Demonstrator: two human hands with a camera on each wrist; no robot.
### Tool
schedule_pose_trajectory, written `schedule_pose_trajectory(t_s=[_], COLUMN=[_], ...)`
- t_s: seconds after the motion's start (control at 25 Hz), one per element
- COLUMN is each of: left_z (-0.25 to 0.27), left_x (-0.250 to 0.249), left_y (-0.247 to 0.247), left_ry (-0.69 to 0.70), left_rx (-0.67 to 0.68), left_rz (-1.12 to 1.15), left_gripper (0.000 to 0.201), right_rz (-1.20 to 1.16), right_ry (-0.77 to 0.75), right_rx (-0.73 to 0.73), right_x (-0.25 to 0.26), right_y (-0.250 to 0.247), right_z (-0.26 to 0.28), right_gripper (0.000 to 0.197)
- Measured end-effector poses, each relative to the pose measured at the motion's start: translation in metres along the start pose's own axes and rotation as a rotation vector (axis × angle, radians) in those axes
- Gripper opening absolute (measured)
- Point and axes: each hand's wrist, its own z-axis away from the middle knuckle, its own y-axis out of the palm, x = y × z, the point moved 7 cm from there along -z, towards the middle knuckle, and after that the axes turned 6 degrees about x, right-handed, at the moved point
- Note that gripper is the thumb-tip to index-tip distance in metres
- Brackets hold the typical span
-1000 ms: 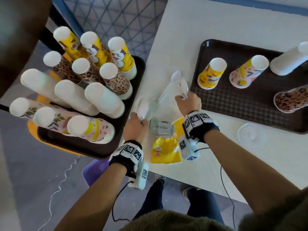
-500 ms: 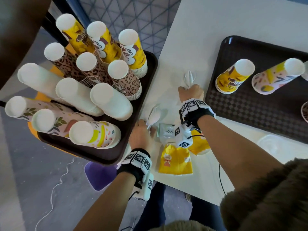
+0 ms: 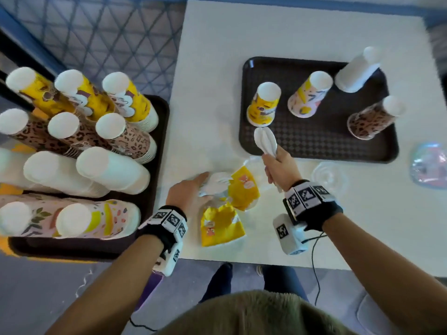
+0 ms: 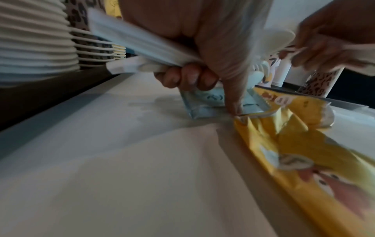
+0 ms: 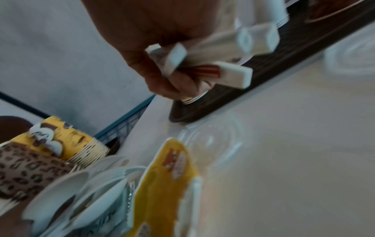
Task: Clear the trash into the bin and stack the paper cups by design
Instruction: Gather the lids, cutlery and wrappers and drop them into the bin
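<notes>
White plastic spoons (image 3: 264,139) stand bunched in the right hand's (image 3: 280,169) fist, bowls over the dark tray's (image 3: 314,146) near edge. Left of that tray, the left hand (image 3: 187,194) grips more spoons (image 4: 129,48), thumb pinning a pale packet (image 4: 215,104) beside yellow wrappers (image 3: 221,226) near the table edge (image 3: 242,258).

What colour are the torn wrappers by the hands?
Yellow wrappers, cartoon print; head view shows best.

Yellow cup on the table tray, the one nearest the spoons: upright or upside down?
Upside down. The yellow cup stands with its wide rim on the tray and its closed white base facing up.
</notes>
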Motion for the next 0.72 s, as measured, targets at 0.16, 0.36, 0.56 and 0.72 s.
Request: schedule_pose_trajectory(t_s=[0.16,0.36,0.56,0.72], left_z=[-0.01,-0.001,0.019,0.025], left_x=[-0.004,-0.033,-0.112,-0.189], left_y=[-0.01,-0.033,-0.014,0.029], left_ry=[0.01,0.039,0.059,0.118], left_rx=[-0.063,-0.241,-0.227,-0.161], left_rz=[0.074,0.136,0.307,0.373], left_gripper=[0.06,0.036,0.038,0.03], right_rz=[-0.017,0.218,0.498,0.573], right_ry=[0.139,0.198,0.19,0.187], right_rx=[-0.137,-0.315,-0.122,0.007], right_x=[-0.056,-0.126,-0.199,-0.236], right_y=[-0.056,-0.144,-0.183,-0.198], right_z=[0.037,0.1,0.14,0.144], right_gripper=[0.022,0.018,0.061,0.088])
